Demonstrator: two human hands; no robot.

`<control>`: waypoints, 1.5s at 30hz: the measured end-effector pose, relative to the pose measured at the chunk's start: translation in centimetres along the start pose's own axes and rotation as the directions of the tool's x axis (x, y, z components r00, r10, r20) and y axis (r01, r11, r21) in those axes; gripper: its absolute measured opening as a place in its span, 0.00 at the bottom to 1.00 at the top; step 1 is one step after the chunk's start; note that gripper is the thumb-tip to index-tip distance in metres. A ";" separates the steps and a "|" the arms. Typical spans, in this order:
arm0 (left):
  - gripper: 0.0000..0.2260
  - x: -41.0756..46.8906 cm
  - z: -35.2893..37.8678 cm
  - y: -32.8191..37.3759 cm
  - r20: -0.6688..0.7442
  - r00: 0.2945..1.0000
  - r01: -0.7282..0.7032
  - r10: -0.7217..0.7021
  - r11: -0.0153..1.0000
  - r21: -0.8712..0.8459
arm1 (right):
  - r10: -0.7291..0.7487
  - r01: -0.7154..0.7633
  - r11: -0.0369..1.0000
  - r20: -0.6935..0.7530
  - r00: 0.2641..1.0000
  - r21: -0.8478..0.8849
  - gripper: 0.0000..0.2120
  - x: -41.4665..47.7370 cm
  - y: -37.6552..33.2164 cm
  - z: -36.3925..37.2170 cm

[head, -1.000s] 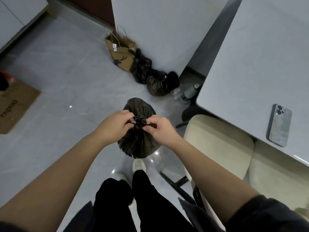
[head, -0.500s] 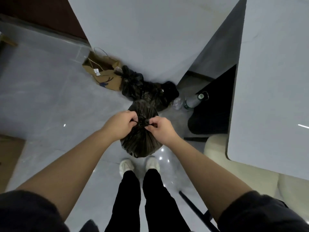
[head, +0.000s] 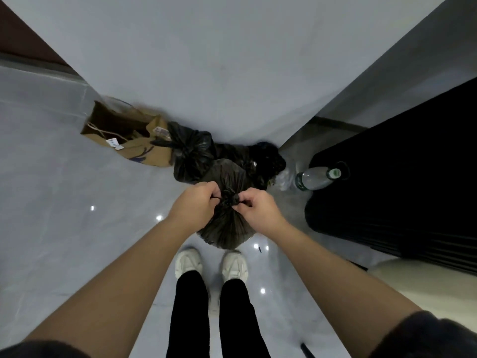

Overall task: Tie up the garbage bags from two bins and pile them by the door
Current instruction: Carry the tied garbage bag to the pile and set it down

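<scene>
Pinching knot | left hand | right hand | garbage bag

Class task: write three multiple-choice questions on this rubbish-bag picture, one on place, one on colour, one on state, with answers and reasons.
1. Where is the brown paper bag? A. on the floor against the wall B. on a chair C. in a hand
2. What colour is the held garbage bag? A. white B. black C. blue
3. How is its neck? A. wide open B. torn off C. bunched into a knot
Answers: 1 A, it lies at the wall's foot beside other black bags; 2 B, its plastic is black; 3 C, left hand and right hand pinch the gathered knot.
</scene>
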State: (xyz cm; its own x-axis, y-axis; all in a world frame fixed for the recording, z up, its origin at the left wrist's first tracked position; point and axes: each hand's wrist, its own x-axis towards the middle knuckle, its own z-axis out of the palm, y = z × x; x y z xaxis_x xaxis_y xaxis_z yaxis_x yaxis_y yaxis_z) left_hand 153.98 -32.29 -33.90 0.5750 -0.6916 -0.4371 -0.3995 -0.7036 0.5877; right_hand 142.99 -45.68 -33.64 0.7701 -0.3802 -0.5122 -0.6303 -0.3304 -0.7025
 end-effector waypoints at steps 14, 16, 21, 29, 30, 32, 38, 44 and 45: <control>0.08 7.9 6.6 -9.3 0.257 0.955 0.133 -0.147 0.989 0.069 | 0.058 -0.040 0.993 0.164 0.985 -0.110 0.06 10.3 8.5 8.4; 0.07 8.9 8.3 -10.9 0.281 0.944 0.152 -0.170 0.985 0.082 | 0.061 -0.035 0.989 0.183 0.981 -0.141 0.05 11.9 10.3 9.9; 0.08 11.9 12.0 -14.8 0.258 0.945 0.184 -0.202 0.978 0.093 | 0.037 -0.006 0.986 0.182 0.983 -0.165 0.07 15.8 13.7 13.6; 0.19 12.1 16.2 -17.8 0.160 0.949 0.286 -0.271 0.955 -0.077 | 0.096 -0.096 0.995 -0.021 0.995 -0.037 0.16 15.9 18.4 14.8; 0.24 11.5 16.5 -18.2 0.184 0.942 0.299 -0.280 0.950 -0.085 | 0.122 -0.124 0.991 -0.037 0.992 -0.054 0.19 15.1 18.7 14.6; 0.35 10.6 17.1 -18.8 0.247 0.920 0.326 -0.304 0.944 -0.053 | 0.191 -0.197 0.973 -0.062 0.980 -0.117 0.26 13.7 19.0 14.3; 0.50 10.7 19.5 -18.9 0.298 0.809 0.533 -0.506 0.846 -0.011 | 0.651 -0.659 0.704 0.130 0.748 0.264 0.39 12.4 19.0 15.1; 0.36 13.7 20.6 -18.5 0.274 0.854 0.480 -0.442 0.873 -0.089 | 0.614 -0.650 0.519 0.286 0.735 0.556 0.36 16.5 19.2 17.5; 0.35 13.9 20.8 -18.8 0.261 0.868 0.462 -0.422 0.879 -0.116 | 0.604 -0.627 0.505 0.276 0.747 0.593 0.35 16.9 19.2 17.5</control>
State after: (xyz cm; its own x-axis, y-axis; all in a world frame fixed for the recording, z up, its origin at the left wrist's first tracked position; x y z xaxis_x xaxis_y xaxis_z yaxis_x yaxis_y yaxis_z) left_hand 154.69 -32.08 -65.20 0.4812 -0.3461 -0.8054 -0.0026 -0.9193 0.3935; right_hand 145.58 -43.35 -64.45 0.2216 -0.2452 -0.9438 -0.7433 0.5840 -0.3263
